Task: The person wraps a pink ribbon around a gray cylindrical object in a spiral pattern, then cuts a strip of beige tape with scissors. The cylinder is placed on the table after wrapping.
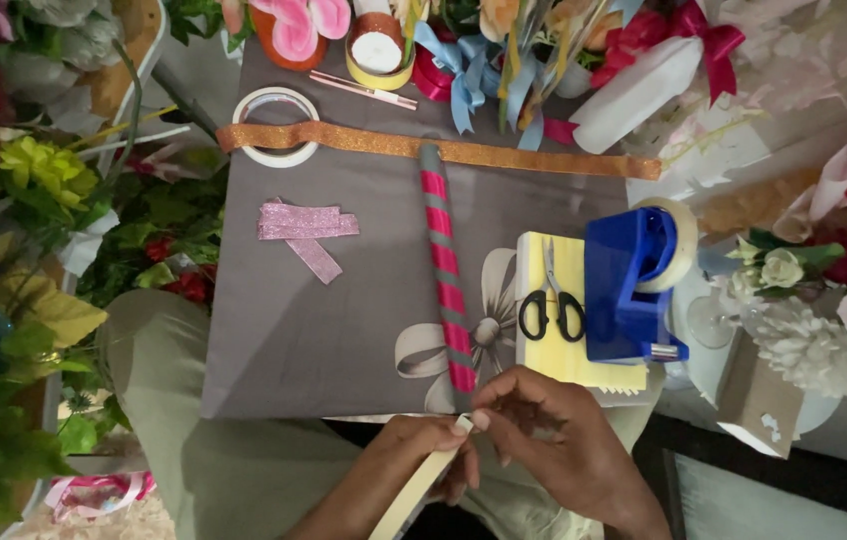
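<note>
Notably, only the head view was on hand. Both hands met at the near edge of a grey board (344, 330) resting across the lap. Left hand (414, 455) pinched a pale cream strip (422, 480), fingers closed narrow round its upper end; the strip ran down and left out of frame. Right hand (554, 440) pinched the same tip from the other side, thumb and forefinger tight on it. Whether the strip was paper, tape or thin wood could not be told.

Judged: the strip looked light and flat, fairly stiff along its length, likely to crease if bent hard; best held near the end, by the edges.

Just above the hands lay a rod wrapped in pink and grey stripes (446, 270), upright across the board. Right of it, black-handled scissors (550, 305) on a yellow pad (569, 360), touching a blue tape dispenser (634, 285). Farther off: an orange glitter ribbon (504, 152), pink glitter pieces (306, 228), a clear tape roll (276, 125). Artificial flowers (34, 170) crowded both sides.
</note>
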